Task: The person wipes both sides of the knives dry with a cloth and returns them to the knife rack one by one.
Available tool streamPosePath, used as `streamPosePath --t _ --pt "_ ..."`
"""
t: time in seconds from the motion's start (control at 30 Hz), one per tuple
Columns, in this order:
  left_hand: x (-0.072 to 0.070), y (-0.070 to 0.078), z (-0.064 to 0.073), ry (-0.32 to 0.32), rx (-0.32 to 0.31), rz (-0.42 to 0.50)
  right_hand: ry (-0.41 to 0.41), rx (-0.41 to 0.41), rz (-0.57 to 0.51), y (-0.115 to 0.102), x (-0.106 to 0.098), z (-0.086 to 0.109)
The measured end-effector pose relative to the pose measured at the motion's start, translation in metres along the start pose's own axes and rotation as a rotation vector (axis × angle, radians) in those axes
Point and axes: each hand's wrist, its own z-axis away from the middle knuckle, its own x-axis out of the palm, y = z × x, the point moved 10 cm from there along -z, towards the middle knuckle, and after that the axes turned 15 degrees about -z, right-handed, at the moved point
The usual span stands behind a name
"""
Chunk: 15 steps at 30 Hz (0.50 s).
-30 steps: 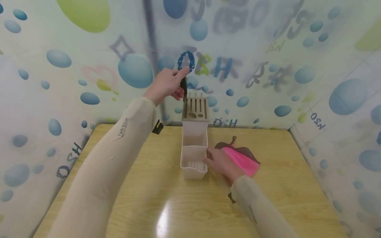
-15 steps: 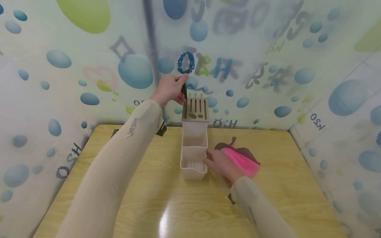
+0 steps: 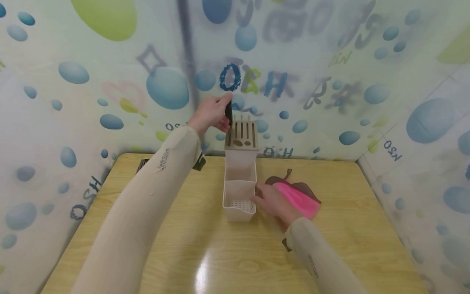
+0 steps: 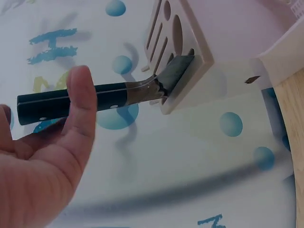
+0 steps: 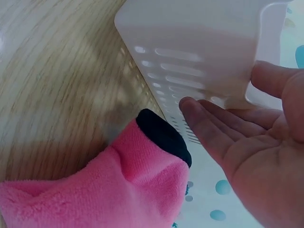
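My left hand (image 3: 211, 113) holds a knife (image 4: 45, 104) by its black riveted handle, above the back of a white plastic holder (image 3: 239, 215). In the left wrist view, the thumb lies across the handle and the blade sits partly in a slot of the brown slotted top (image 4: 192, 33). The rest of the blade is hidden inside. Against the holder's right side rests my right hand (image 3: 275, 202), its fingers fairly straight along the perforated wall and the thumb at the rim in the right wrist view. Open compartments with a perforated floor form the holder's front.
Right of the holder lies a bright pink cloth (image 3: 298, 200) with dark trim and a hanging loop, close to my right hand. A dark striped object (image 3: 142, 164) shows at the back left, partly behind my sleeve. Patterned walls border the wooden table (image 3: 176, 253).
My left hand has lowered slightly with the knife, bringing its handle closer to the slotted top. My right hand and the holder have stayed in place.
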Motion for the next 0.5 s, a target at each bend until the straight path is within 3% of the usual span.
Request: streamPosePath --t 0.13,0.33,0.5 --pt "-0.007 -0.021 0.013 0.011 -0.014 -0.041 0.001 -0.039 0.059 0.007 -0.007 0.002" --pt "-0.021 -0.074 0.039 0.059 0.016 -0.235 0.1 -0.149 0.065 0.007 -0.042 0.016" --pt "-0.023 -0.127 0.06 0.037 0.0 -0.395 0.193 -0.09 0.127 0.017 -0.07 0.029"
